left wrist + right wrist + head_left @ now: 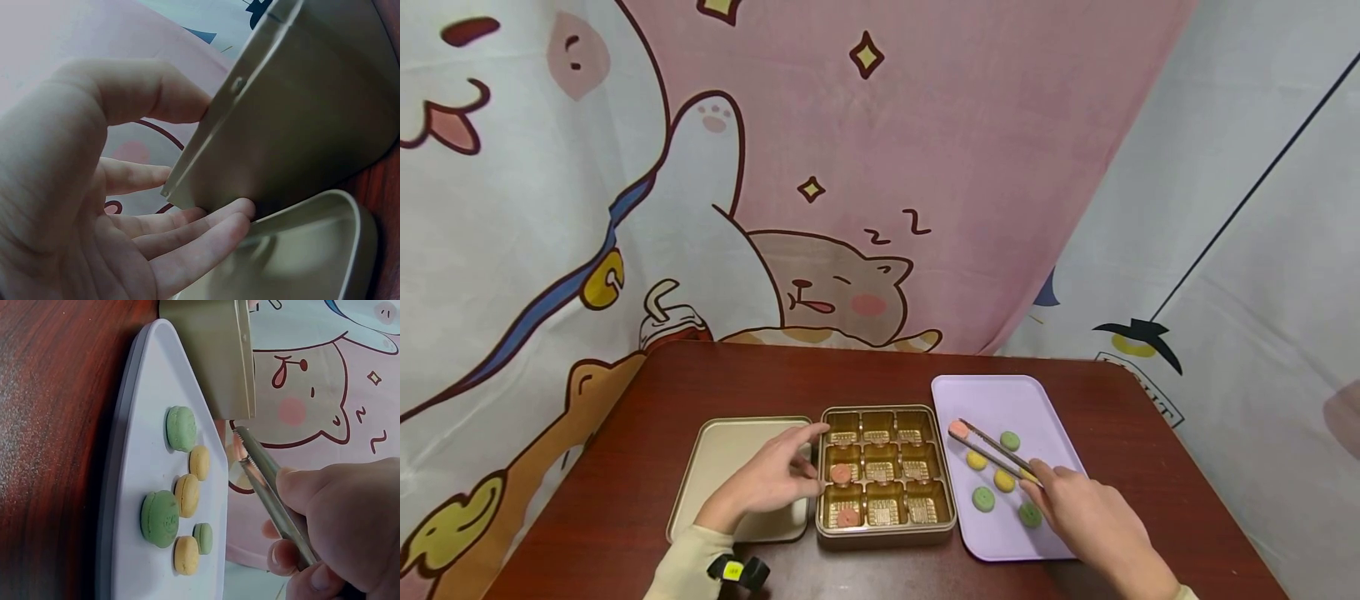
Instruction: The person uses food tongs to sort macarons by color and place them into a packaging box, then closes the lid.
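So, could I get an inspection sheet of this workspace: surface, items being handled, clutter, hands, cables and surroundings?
Surface: dark reddish-brown table.
Job's things: nine-compartment box, two pink macarons in its left column; lid to its left; purple tray to its right, holding three green macarons and three yellow macarons; another pink macaron between the tips of metal tongs.
Clutter: nothing seen.
Hands: left hand touches the box's left side; right hand grips the tongs above the tray.
Cables: nothing seen.
Surroundings: cartoon-printed cloth behind the table; pale sleeve and black wrist device on the left arm.
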Demonstrator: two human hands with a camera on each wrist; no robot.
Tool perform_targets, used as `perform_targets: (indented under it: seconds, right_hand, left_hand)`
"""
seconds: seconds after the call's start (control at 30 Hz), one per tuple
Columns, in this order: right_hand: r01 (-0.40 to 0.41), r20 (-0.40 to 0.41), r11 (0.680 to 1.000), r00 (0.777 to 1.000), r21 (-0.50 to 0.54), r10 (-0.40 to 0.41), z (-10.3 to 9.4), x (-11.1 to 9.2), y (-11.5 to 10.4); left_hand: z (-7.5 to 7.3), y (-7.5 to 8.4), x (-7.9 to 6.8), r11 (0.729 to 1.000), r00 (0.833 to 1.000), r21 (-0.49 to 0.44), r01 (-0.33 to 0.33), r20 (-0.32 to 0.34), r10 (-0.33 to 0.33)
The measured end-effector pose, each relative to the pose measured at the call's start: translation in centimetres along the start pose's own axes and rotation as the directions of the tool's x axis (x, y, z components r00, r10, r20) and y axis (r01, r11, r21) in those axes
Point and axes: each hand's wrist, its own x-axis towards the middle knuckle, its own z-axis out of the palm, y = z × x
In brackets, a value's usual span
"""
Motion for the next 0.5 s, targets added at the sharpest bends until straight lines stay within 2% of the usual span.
perform_targets:
  seconds: [0.33, 0.5]
  right_hand:
    - [0.007, -0.078, 1.0, 0.997, 0.01, -0.007, -0.53, -0.1, -0.34]
    - [0.003, -0.075, 1.0, 0.997, 0.018, -0.002, -0.98, 0.0, -0.81]
  left_hand:
    - [0.06, -0.01, 0.0, 1.0, 1.0, 0.006, -0.003, 0.0, 0.003]
    - [0.09, -0.05, 0.04, 1.0, 1.0, 0.011, -0.008, -0.005, 0.008]
